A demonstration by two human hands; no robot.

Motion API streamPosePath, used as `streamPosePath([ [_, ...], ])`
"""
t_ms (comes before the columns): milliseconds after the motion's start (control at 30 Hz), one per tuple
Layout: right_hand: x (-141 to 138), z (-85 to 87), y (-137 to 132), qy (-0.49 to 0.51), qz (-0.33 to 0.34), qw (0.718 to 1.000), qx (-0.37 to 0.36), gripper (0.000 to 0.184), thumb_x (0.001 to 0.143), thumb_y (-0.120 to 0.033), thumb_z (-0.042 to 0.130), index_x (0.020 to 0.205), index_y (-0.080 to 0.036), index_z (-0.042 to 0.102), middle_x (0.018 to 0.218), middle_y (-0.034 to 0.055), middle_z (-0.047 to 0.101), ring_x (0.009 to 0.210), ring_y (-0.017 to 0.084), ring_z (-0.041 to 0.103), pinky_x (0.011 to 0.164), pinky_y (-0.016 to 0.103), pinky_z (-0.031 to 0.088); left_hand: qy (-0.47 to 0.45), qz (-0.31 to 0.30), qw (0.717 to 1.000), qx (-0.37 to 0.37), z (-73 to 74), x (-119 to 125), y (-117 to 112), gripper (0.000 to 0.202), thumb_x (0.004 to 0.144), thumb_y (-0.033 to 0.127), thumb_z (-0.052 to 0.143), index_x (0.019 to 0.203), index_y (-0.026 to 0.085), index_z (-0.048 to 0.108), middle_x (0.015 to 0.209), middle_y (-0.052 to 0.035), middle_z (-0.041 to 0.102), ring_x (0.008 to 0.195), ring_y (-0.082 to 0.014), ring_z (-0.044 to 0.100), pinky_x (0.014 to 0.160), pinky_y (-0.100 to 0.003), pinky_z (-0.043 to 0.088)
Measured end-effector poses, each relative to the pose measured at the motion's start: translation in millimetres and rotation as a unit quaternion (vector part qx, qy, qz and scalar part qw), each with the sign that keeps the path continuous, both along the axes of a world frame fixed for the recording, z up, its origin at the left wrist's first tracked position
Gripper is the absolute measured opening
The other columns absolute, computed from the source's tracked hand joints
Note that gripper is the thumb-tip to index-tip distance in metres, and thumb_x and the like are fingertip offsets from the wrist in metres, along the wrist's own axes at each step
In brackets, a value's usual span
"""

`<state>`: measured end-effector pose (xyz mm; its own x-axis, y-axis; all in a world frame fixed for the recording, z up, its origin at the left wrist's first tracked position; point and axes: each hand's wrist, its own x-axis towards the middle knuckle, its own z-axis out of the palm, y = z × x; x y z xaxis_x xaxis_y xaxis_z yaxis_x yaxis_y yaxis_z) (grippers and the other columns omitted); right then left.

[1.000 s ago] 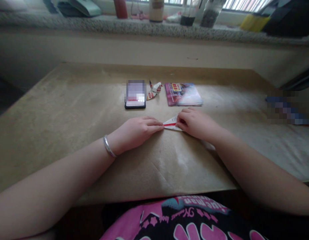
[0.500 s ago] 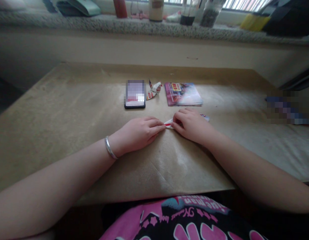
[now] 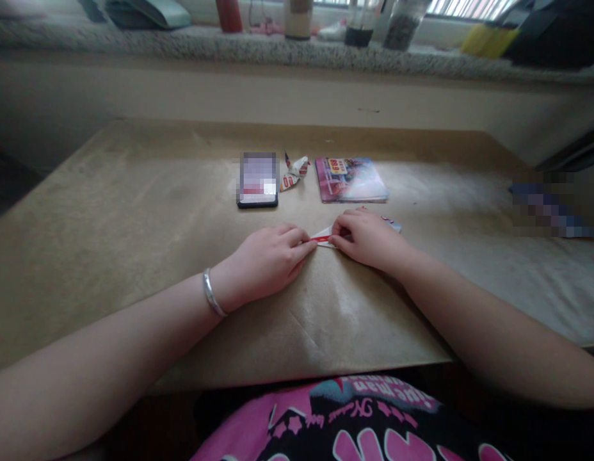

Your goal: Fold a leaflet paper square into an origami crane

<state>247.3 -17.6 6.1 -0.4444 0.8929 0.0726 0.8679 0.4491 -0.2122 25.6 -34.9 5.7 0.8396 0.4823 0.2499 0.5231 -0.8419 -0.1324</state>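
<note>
A narrow piece of folded paper (image 3: 322, 240), white with a red strip, lies on the table between my hands. My left hand (image 3: 275, 256) rests on the table with its fingers together, pinching the paper's pointed left end. Over the paper's middle, my right hand (image 3: 367, 237) is closed, thumb and bent fingers pressing on it. A bluish printed end of the paper shows past the right hand; the part under that hand is hidden. Just beyond stands a small folded paper bird (image 3: 296, 173) with red and white print.
A phone (image 3: 257, 180) with a blurred screen lies left of the paper bird. To its right is a stack of colourful printed sheets (image 3: 351, 179). A blurred bluish item (image 3: 549, 208) sits at the table's right. Bottles and jars line the stone windowsill (image 3: 258, 51) behind.
My left fingers have slid slightly left along the folded paper, so more of its red strip and white edge shows. My right hand has hardly moved.
</note>
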Motion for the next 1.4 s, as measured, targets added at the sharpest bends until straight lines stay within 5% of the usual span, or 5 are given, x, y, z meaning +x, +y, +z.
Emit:
streamPosePath([
  [1400, 1.1, -1.9, 0.3, 0.001, -0.008, 1.0, -0.009, 0.018, 0.086, -0.03, 0.052, 0.08, -0.018, 0.064, 0.085, 0.0083, 0.067, 0.079, 0.02, 0.058, 0.076, 0.031, 0.04, 0.005, 0.019, 1.0, -0.019, 5.2, -3.7, 5.2, 0.03, 0.094, 0.028, 0.045, 0.106, 0.02, 0.071, 0.1, -0.0068, 0.068, 0.086, -0.0191, 0.063, 0.074, -0.032, 0.05],
])
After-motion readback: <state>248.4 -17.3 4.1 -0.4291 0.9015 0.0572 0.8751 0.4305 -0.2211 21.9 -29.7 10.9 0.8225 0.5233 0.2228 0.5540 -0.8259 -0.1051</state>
